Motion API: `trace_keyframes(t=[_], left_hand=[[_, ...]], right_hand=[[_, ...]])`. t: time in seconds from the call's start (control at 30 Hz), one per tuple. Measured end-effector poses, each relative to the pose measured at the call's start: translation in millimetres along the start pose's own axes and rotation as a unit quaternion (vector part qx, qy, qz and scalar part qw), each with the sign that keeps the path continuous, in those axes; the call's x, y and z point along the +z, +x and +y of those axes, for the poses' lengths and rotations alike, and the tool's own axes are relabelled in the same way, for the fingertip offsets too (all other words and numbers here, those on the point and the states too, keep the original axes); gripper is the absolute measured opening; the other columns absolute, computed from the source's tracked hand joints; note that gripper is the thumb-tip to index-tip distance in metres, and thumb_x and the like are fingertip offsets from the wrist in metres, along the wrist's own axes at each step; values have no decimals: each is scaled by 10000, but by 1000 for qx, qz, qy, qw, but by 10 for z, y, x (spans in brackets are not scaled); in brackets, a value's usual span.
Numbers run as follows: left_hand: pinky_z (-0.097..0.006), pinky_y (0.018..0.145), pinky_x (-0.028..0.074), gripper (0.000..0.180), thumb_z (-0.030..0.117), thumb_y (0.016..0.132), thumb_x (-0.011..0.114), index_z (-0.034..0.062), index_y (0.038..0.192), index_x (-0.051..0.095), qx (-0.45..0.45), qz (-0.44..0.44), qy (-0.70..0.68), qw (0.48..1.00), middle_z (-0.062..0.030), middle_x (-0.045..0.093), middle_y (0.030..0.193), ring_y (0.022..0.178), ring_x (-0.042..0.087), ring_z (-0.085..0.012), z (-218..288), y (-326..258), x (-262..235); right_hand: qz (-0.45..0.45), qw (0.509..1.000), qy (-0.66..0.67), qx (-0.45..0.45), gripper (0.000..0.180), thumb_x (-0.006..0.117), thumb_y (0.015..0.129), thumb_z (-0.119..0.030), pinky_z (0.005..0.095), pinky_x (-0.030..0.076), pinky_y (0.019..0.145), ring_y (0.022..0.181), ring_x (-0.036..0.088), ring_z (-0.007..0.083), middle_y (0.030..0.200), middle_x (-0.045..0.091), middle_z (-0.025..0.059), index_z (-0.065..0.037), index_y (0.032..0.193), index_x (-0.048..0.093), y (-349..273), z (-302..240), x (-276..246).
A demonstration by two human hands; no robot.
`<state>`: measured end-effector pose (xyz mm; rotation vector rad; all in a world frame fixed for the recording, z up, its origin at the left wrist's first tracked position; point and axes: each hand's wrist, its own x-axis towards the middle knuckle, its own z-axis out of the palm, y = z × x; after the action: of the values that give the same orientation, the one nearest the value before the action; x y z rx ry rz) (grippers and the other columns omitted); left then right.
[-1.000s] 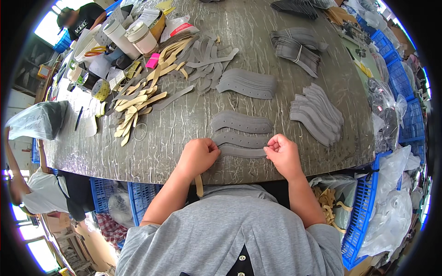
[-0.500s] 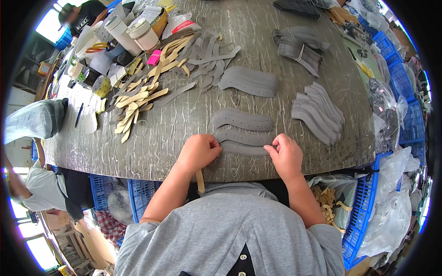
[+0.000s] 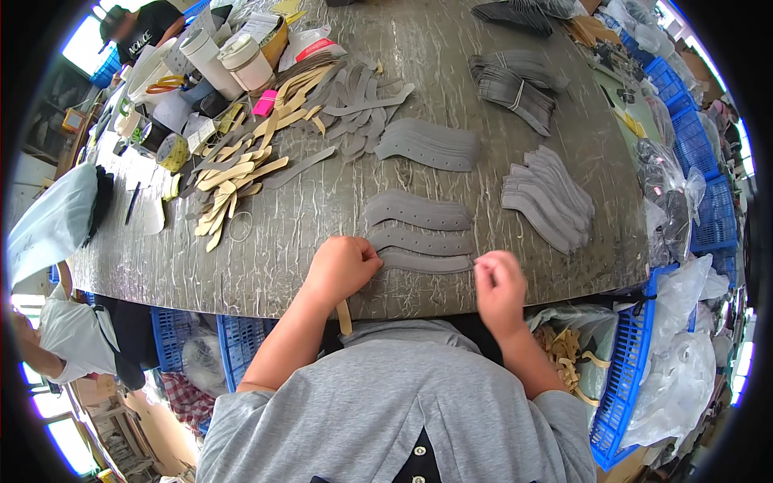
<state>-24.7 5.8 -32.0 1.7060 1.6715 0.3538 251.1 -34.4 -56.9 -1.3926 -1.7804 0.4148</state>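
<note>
Grey strip (image 3: 425, 262) – nearest table edge (image 3: 266, 282), long axis left-right, between hands; left hand (image 3: 342, 267) curled, pinching its left end; right hand (image 3: 499, 282) at right end – grip likely, unclear

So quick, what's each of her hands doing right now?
Left hand: curled, fingertips on the left end of the nearest grey strip.
Right hand: loosely closed at the strip's right end; whether it grips cannot be told.
</note>
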Motion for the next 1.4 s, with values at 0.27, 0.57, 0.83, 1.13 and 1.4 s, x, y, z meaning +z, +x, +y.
trace_keyframes(t=[0.27,0.57,0.83,1.13,1.4], left_hand=[[-347,588,499,201,197,744,739,2,783,702,1,1,-11,1000,-140,656,642,585,643,-247,26,-18,-26],[-398,637,500,228,200,731,763,-7,791,686,-61,-36,14,997,-163,672,760,684,642,-322,-166,-110,-294],[-390,699,512,246,147,740,771,-2,901,661,65,92,27,993,-170,666,841,771,655,-308,-62,-273,102],[-288,544,463,178,89,812,724,8,935,623,59,37,-150,986,-40,614,744,599,552,-109,93,-249,-3],[-268,686,463,512,353,944,589,-19,1272,465,199,94,-303,927,-106,595,1044,839,544,-127,239,-213,-186]], right_hand=[[-239,942,-118,-203,717,713,766,-422,440,383,1019,1205,475,307,1231,546,106,-87,1368,517,-101,-294,275],[-319,913,-204,-154,856,654,701,-644,408,334,983,1149,403,245,1219,473,58,-152,1388,514,17,-471,344],[-202,968,-74,-126,519,740,768,-332,391,365,906,1033,490,252,1071,527,64,-120,1227,626,15,-322,429],[-49,990,-99,-84,119,704,793,-121,421,349,881,813,588,193,795,600,-12,-145,909,695,259,-313,45],[162,938,-305,-42,118,693,801,-130,427,393,834,794,599,260,813,635,54,-108,917,703,637,108,-510]])
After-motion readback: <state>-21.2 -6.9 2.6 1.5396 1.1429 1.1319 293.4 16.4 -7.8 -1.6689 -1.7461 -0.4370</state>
